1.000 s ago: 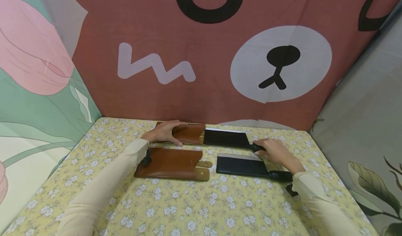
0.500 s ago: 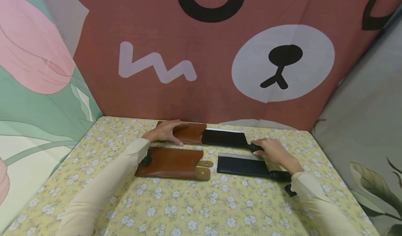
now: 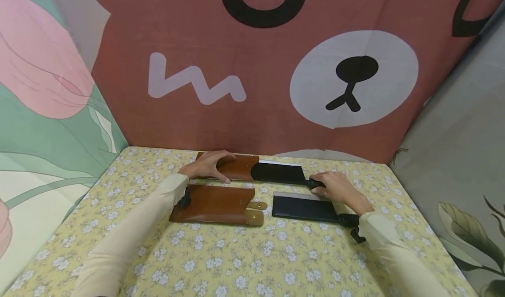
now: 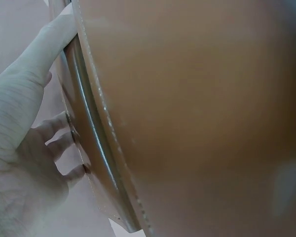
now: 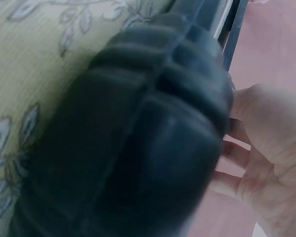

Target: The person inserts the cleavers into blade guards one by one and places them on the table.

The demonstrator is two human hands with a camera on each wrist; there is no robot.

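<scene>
My left hand (image 3: 207,164) grips the back brown leather sheath (image 3: 242,167) across its width, thumb on the near edge. In the left wrist view its thumb and fingers meet that sheath's edges. A black cleaver (image 3: 278,173) lies in line with it, its front end inside the sheath's mouth and most of its blade showing. My right hand (image 3: 339,189) holds this cleaver's black handle (image 3: 314,183), mostly covered by the fingers. Nearer me lies a second brown sheath (image 3: 213,204), its two tan straps at the right. Beside it rests a second cleaver (image 3: 304,207), its handle (image 5: 153,133) large in the right wrist view.
A yellow flowered cloth (image 3: 221,262) covers the table. Behind it hangs a red-brown cloth (image 3: 268,126) with a bear face, close to the back sheath. Printed cloths also stand at the left and right sides. The front sheath and front cleaver lie under my wrists.
My right hand has moved left with the back cleaver, and its blade has slid a little deeper into the back sheath. The left hand and the front pair have stayed in place.
</scene>
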